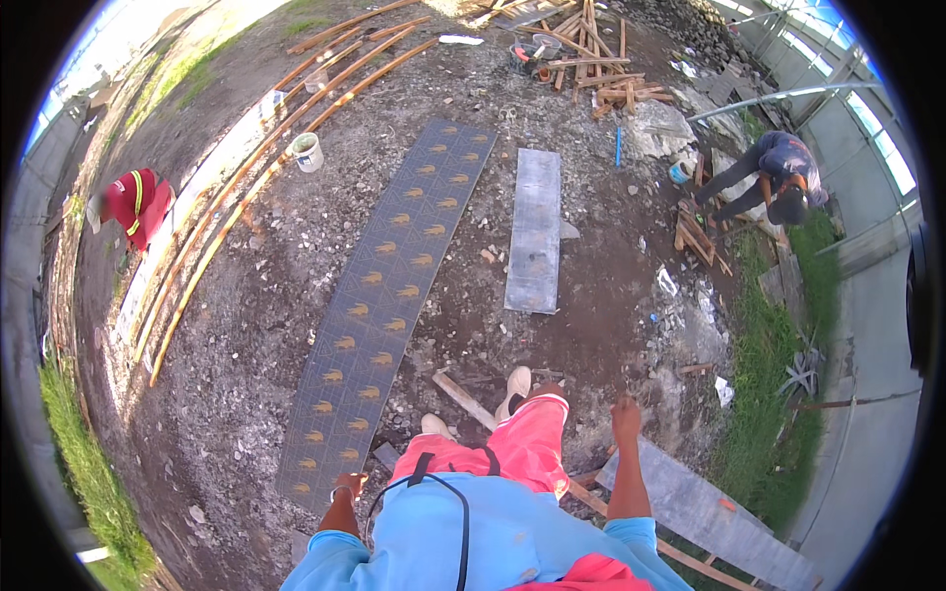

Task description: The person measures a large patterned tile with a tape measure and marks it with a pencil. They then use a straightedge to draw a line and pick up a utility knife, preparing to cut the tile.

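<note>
My left hand (350, 483) hangs low beside my hip, near the lower end of a long dark panel (389, 295) with a yellow printed pattern. Its fingers look loosely apart and hold nothing that I can see. My right hand (626, 418) is out to the right of my leg, its fingers curled in, with nothing visible in them. Below it, a grey board (690, 492) slants across the ground at the lower right. A shorter grey board (534, 231) lies flat ahead, to the right of the patterned panel.
A person in red (138, 205) bends at the left beside long wooden poles (256, 177). Another person in dark clothes (778, 172) stoops at the right by scrap wood (695, 234). A white bucket (307, 153) and a lumber pile (591, 54) lie farther off. Wood (463, 399) lies by my feet.
</note>
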Demonstrator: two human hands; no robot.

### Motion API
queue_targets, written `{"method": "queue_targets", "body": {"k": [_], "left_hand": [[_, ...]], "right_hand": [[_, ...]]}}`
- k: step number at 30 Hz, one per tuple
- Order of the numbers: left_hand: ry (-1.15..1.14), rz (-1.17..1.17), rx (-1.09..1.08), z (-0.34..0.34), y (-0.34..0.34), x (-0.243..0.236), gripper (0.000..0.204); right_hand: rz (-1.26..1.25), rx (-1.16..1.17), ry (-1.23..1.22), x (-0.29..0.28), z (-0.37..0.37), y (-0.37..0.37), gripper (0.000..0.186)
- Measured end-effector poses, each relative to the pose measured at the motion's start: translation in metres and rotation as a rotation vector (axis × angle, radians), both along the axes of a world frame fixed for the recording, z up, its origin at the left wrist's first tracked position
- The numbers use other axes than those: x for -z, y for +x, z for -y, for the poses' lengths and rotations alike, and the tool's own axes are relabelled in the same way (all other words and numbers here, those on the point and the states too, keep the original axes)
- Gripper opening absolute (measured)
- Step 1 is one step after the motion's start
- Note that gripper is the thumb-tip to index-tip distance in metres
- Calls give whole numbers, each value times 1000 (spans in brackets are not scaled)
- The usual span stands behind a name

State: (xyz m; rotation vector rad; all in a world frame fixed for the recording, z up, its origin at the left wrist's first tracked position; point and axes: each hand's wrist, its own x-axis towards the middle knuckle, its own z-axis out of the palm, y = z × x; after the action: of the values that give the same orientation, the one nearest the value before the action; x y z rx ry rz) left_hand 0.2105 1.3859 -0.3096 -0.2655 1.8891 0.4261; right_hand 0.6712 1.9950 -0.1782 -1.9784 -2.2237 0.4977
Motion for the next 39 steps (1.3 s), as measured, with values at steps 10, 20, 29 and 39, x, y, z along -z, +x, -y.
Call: {"method": "queue_targets", "body": {"k": [10,20,29,39], "left_hand": [[288,151,395,-350,37,-19,20],[285,70,971,-863,250,-15,33],[661,364,1381,-1013,662,-160,64],[412,767,2158,-954,936,-44,53]], "right_hand": [[-332,279,-1131,146,532,199,19],[-1192,1137,-159,114,158,270,22],[-1278,1683,412,49,102,451,20],[-1661,2230,164,107,146,403,21]]}}
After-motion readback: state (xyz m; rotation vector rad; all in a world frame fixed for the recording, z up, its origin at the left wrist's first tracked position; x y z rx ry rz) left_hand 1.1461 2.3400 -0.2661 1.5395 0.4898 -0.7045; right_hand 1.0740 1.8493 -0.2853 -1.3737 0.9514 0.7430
